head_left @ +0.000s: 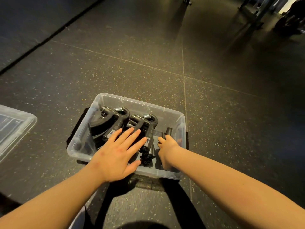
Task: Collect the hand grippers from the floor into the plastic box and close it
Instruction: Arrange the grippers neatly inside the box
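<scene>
Hand grippers sit inside the plastic box on the floor. Our left hand presses them flat, fingers straight. Our right hand grips one more gripper at the box's right end. Packing looks nearly done. Next we need the lid, left of the box.

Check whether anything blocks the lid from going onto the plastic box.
Both hands are in the opening: the left hand lies flat on the hand grippers, the right hand holds one inside. The lid lies on the floor, left of the box.
</scene>
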